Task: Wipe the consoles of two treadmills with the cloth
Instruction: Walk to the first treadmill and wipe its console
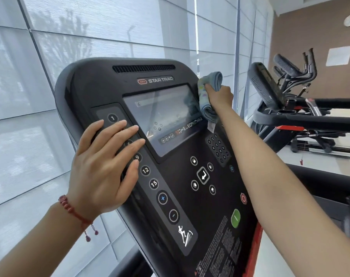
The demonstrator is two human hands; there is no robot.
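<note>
1. The cloth (209,96) is a soft blue towel, bunched and folded over on itself. It sits pressed against the upper right edge of the near console (170,172), just beside the screen (162,114).
2. The right hand (220,95) has its fingers (208,89) closed on the cloth, pinning the wad to the console's edge. A loose tail with a label hangs below the grip.
3. It looks light and limp, so I'd guess it takes any shape the palm gives it. Gripped in the middle of the wad, as here, it should stay together; held by a corner it would likely flop open.
4. The left hand (104,166) lies flat on the numbered button strip (146,170), fingers apart and holding nothing, seemingly bracing the panel.
5. The console is hard, glossy and fixed in place. The screen probably wants lighter pressure than the casing, and pressing on the buttons could trigger them.
6. The second treadmill's console (265,86) stands well apart to the right, with no hand near it.
</note>
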